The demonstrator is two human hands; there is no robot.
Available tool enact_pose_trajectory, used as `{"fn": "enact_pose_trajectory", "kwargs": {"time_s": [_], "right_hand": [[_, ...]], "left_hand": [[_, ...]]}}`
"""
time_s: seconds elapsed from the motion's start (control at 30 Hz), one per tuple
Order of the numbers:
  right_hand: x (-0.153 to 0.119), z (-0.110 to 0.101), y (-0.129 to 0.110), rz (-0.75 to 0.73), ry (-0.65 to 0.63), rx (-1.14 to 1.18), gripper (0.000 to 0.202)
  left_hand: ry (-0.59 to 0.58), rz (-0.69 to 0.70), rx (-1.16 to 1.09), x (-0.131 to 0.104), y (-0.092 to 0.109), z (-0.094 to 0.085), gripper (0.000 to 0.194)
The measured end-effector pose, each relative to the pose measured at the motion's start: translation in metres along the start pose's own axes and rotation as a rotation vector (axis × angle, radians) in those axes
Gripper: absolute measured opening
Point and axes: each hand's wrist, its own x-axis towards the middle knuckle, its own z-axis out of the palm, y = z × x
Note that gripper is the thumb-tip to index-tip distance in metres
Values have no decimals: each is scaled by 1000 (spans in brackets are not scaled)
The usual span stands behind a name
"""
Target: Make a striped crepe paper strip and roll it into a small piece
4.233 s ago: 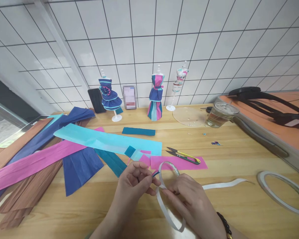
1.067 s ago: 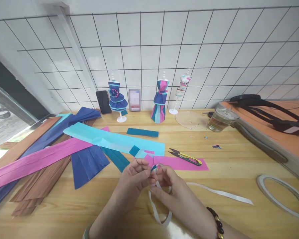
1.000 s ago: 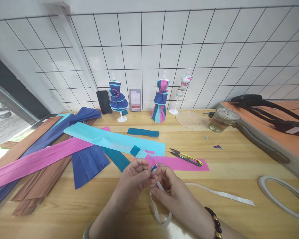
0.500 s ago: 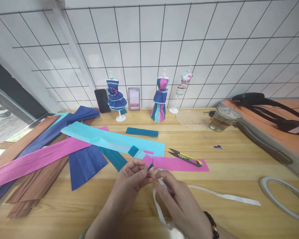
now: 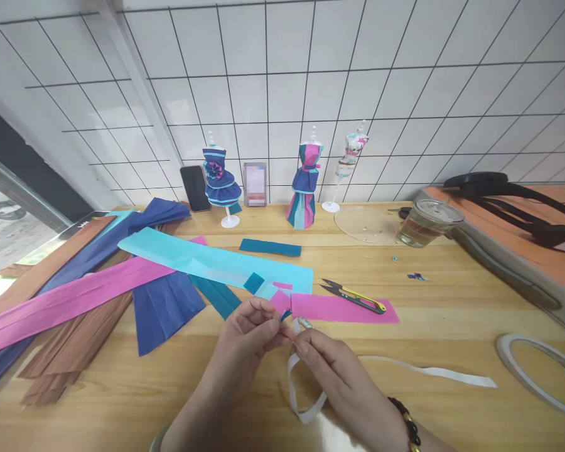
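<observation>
My left hand (image 5: 254, 329) is closed in a pinch, with a small dark blue piece of crepe paper (image 5: 286, 315) poking out at its fingertips. My right hand (image 5: 332, 361), also pinching, meets the left fingertips. A narrow white tape strip (image 5: 306, 415) loops below the right fingers, and a length of it trails off to the right; the exact grip point is hidden. Just beyond the hands lie a pink paper strip (image 5: 313, 307) and yellow-and-green thread snips (image 5: 358, 296) resting on it. Small teal, light blue and pink paper pieces (image 5: 254, 283) overlap a long turquoise strip (image 5: 202, 262).
Brown, navy and pink paper strips (image 5: 98, 285) pile up at left. Along the tiled wall stand a blue-dressed mannequin (image 5: 221, 179), two other mannequins (image 5: 304, 182) and two phones (image 5: 195, 188). At right are a lidded cup (image 5: 428, 226) and a tape roll (image 5: 513, 358).
My right fingers have closed together against the left fingertips. The white tape loop has swung into clearer view below them. The view has shifted slightly.
</observation>
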Motion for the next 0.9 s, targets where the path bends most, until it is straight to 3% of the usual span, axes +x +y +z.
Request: {"fn": "enact_pose_trajectory", "kwargs": {"time_s": [0.33,0.57,0.63,0.8,0.9], "right_hand": [[1,-2,-2,33,67,42,38],[-2,-3,-2,21,60,73,34],[-4,-3,-3,8,72,67,34],[-3,-1,-3,-129,91,-109,31],[-3,0,2,-267,125,-338,28]], "left_hand": [[10,-49,14,0,-3,0,22],[192,40,-48,4,1,-7,25],[155,17,-58,4,-1,-9,23],[-71,-142,-64,2,-13,-4,15],[-52,-153,-139,1,-14,2,13]]}}
